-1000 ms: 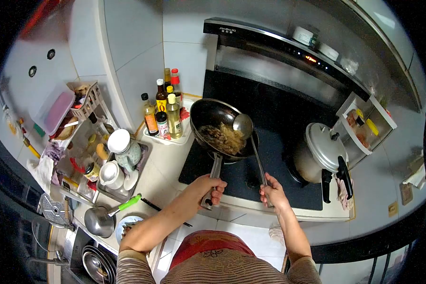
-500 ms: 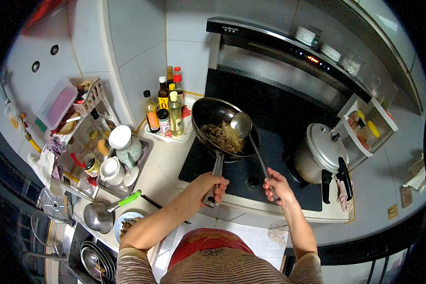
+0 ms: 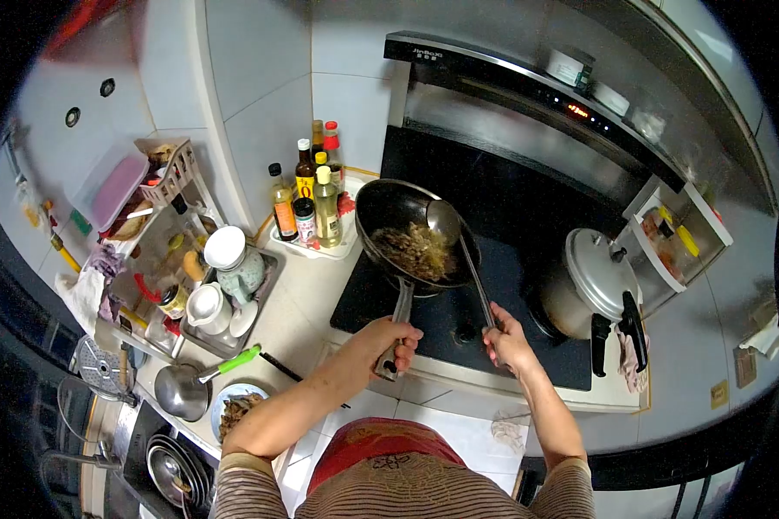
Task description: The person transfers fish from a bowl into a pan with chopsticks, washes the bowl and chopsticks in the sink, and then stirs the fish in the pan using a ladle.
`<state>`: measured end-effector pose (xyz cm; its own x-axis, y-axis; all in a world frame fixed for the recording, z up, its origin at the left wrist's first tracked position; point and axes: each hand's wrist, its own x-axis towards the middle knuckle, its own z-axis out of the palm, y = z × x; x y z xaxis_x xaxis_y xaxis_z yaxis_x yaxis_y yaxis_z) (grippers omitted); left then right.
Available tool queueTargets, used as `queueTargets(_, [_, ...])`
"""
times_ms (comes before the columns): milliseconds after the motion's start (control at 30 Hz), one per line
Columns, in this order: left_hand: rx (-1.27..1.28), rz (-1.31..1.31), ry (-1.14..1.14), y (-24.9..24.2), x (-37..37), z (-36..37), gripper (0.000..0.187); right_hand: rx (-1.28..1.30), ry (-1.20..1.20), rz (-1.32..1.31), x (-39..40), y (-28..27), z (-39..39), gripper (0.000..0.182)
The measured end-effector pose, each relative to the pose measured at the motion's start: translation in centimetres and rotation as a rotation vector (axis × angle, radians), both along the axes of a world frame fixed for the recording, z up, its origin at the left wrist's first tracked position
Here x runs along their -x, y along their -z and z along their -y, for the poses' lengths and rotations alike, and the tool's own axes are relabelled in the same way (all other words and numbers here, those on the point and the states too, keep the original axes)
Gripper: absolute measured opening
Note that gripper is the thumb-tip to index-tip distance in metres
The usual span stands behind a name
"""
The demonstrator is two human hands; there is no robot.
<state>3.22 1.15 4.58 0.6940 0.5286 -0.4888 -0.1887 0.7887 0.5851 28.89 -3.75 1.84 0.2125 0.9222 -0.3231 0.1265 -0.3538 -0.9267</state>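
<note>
A dark wok [image 3: 391,203] is tilted over the black cooktop, with browned, shredded-looking food [image 3: 415,251] lying in it. My left hand [image 3: 395,344] is closed around the wok's handle [image 3: 403,303]. My right hand [image 3: 506,339] grips the long handle of a metal ladle [image 3: 444,221], whose bowl is inside the wok at the food's upper right edge. What exactly the food is I cannot make out.
Several sauce bottles [image 3: 327,208] stand in a white tray behind the wok's left side. A pressure cooker [image 3: 599,281] occupies the cooktop's right. At left are a small saucepan [image 3: 182,392], a plate of food [image 3: 236,406] and a sink [image 3: 134,458] with stacked bowls.
The ladle's bowl has turned within the wok, and my right hand has shifted slightly. My left hand keeps its hold on the wok handle. The whole view has shifted a little.
</note>
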Motion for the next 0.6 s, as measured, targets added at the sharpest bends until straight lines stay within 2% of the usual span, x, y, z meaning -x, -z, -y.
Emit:
queueTargets(100, [0.018, 0.02, -0.021, 0.3, 0.0, 0.1, 0.022, 0.02, -0.134, 0.448, -0.1, -1.4, 0.4, 0.065])
queueTargets(200, [-0.011, 0.029, 0.009, 0.2, 0.0, 0.2, 0.023, -0.251, -0.227, 0.745, -1.6, -1.0, 0.0, 0.067])
queueTargets(233, [-0.02, 0.022, 0.009, 0.3, -0.1, 0.2, 0.023, -0.413, -0.256, 0.884, -2.0, -0.6, -0.2, 0.069])
queueTargets(333, [-0.029, 0.018, 0.01, 0.8, -0.5, 0.3, 0.022, -0.355, -0.323, 1.104, -2.7, -1.6, -0.5, 0.07])
queueTargets(467, [-0.015, 0.033, 0.003, 1.2, -0.8, 0.3, 0.022, -0.323, -0.376, 1.219, -2.9, -1.6, -1.3, 0.071])
queueTargets(600, [0.01, 0.013, -0.025, -0.9, -0.6, 0.9, 0.023, -0.365, -0.422, 1.29, -3.4, -1.2, -2.3, 0.07])
